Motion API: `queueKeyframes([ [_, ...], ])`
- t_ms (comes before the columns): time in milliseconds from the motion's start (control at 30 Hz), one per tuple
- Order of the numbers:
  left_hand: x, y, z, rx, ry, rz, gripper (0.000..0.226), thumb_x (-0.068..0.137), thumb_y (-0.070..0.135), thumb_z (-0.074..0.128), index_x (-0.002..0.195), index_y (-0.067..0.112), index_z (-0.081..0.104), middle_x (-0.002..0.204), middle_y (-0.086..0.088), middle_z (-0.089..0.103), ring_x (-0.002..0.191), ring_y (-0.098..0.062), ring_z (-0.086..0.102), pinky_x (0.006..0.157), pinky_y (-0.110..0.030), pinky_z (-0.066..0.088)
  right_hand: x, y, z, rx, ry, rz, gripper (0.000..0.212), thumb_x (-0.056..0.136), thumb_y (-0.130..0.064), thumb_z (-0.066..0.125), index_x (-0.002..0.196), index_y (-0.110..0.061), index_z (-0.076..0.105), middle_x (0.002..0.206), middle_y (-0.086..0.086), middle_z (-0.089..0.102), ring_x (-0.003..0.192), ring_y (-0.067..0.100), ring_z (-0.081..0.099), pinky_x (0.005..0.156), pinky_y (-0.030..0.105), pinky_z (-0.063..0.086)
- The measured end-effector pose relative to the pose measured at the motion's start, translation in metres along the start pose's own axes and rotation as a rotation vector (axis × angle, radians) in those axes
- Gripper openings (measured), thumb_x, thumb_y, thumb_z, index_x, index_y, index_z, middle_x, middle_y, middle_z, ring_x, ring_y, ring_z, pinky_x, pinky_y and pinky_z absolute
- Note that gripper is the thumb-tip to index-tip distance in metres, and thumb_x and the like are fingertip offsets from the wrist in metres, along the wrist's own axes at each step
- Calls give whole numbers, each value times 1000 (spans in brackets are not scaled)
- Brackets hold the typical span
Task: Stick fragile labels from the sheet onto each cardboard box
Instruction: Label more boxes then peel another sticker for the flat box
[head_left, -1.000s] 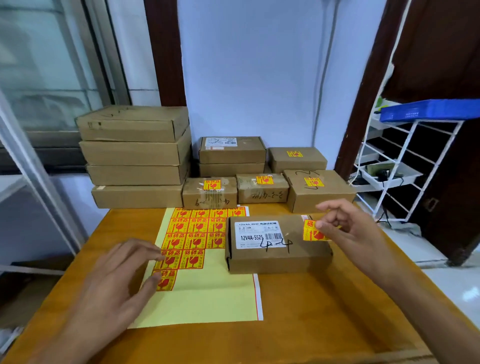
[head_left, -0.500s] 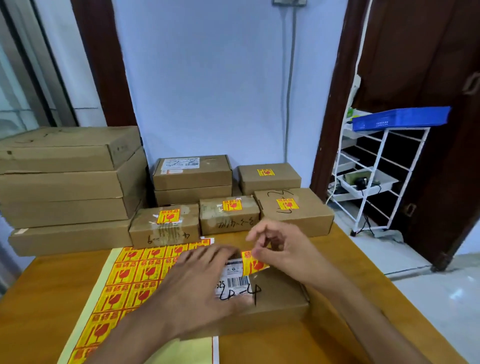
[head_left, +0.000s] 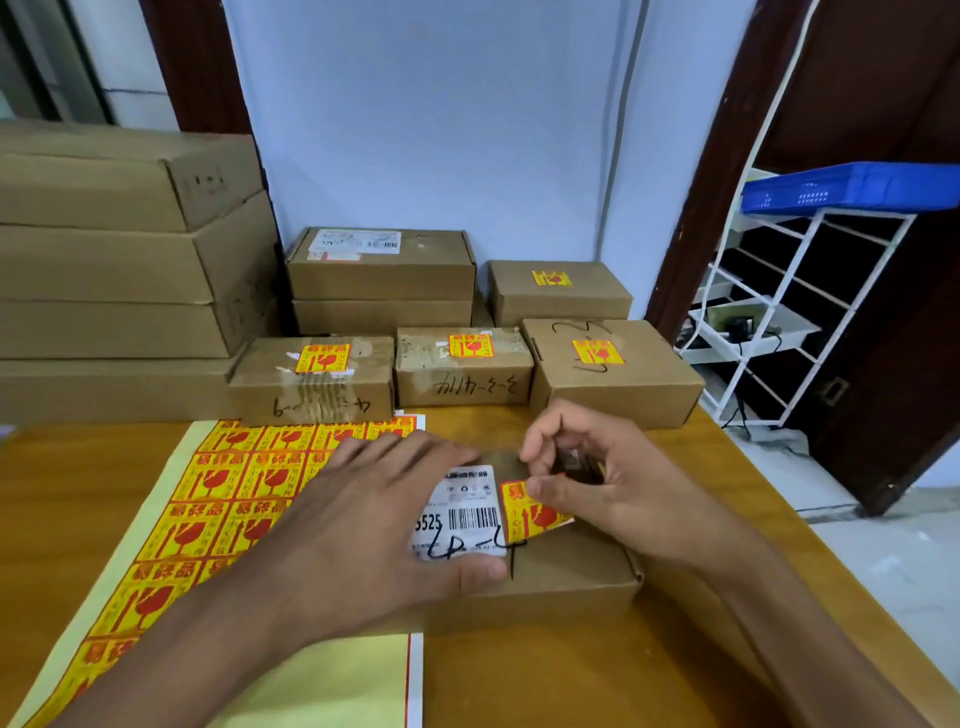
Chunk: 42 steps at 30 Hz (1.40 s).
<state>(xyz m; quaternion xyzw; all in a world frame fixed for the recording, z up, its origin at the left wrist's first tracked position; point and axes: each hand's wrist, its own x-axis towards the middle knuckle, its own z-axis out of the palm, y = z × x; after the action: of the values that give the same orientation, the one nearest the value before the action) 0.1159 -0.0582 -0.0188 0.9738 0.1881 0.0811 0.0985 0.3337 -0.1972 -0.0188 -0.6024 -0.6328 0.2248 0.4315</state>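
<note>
The right hand (head_left: 613, 478) pinches a yellow-and-red fragile label (head_left: 532, 512) between thumb and forefinger, right at the centre of the frame, and the label's lower edge meets the top of the near cardboard box (head_left: 561, 577). The other fingers curl above it. The left hand (head_left: 374, 525) lies flat on that box, fingers straight, thumb along the front edge, covering part of the white barcode sticker (head_left: 467, 512).

Against half a second ago: the label has come lower and now sits just right of the barcode sticker, tilted, where before it hung above the box's far edge. The left hand has stayed pressed on the box. The view has closed in and dipped a little.

Left of the box, the label sheet (head_left: 218, 499) lies on the wooden table (head_left: 571, 686), its rows of labels running into the lower left corner; the left forearm crosses over it and hides several.

Behind, in mid-frame, three small boxes stand in a row, each bearing a label: the left box (head_left: 311, 379), the middle box (head_left: 462, 366) and the right box (head_left: 613, 369). Further back stands one more labelled box (head_left: 558, 291), beside a two-box stack (head_left: 382, 280). Large flat cartons (head_left: 119, 260) are piled at upper left. A white wire rack (head_left: 779, 312) with a blue tray (head_left: 852, 187) stands at the right edge.
</note>
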Motion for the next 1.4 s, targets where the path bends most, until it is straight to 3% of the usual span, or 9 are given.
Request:
queueKeyframes([
  [133,1,-2,2,1,4,8,99,65,105,22,147,50,25,143,32,36,129,3,33,110,-33,27,-2,0,-1,-77,38,-14,15,93,-28,77,102,-23,66,88,-3,66,87,16,64,84,42,54],
  [200,1,-2,3,3,-4,9,97,64,105,20,145,52,23,141,33,35,127,4,32,108,-31,26,-3,2,-1,-194,50,-24,14,91,-39,75,100,-32,67,89,-10,67,96,14,63,98,49,47],
  [267,2,-3,3,3,-8,12,96,64,104,22,145,53,22,139,34,35,124,5,32,104,-28,25,-3,2,-2,-252,43,-5,13,91,-36,77,101,-36,68,90,-14,67,102,9,60,110,58,36],
  [367,2,-3,2,12,-13,17,94,66,104,23,145,53,22,139,34,36,122,5,33,101,-27,25,-5,-1,-4,-268,37,27,16,91,-32,79,103,-37,70,89,-16,68,102,4,59,114,63,30],
  [600,2,0,-1,11,-32,5,97,65,104,23,147,53,21,138,34,33,115,7,27,99,-27,25,-6,-7,-4,-319,27,79,16,89,-39,77,106,-42,76,92,-21,65,107,2,53,111,52,33],
  [833,3,-3,2,9,-25,14,98,63,106,17,146,53,22,140,33,35,126,5,33,109,-32,27,-5,-6,-3,-289,16,89,20,88,-45,74,107,-45,76,99,-21,64,105,5,53,101,48,45],
  [1167,-1,0,-1,53,5,82,89,72,100,16,148,52,17,144,33,26,131,5,27,110,-31,26,-5,-2,-2,-369,33,77,20,93,-38,74,112,-44,71,96,-21,64,111,-1,50,112,47,32],
  [1400,-3,2,-1,45,60,95,84,75,98,22,144,50,21,146,30,26,129,3,30,107,-30,29,-5,-2,0,-366,33,90,23,92,-40,74,114,-45,69,96,-21,62,109,2,50,102,43,41],
])
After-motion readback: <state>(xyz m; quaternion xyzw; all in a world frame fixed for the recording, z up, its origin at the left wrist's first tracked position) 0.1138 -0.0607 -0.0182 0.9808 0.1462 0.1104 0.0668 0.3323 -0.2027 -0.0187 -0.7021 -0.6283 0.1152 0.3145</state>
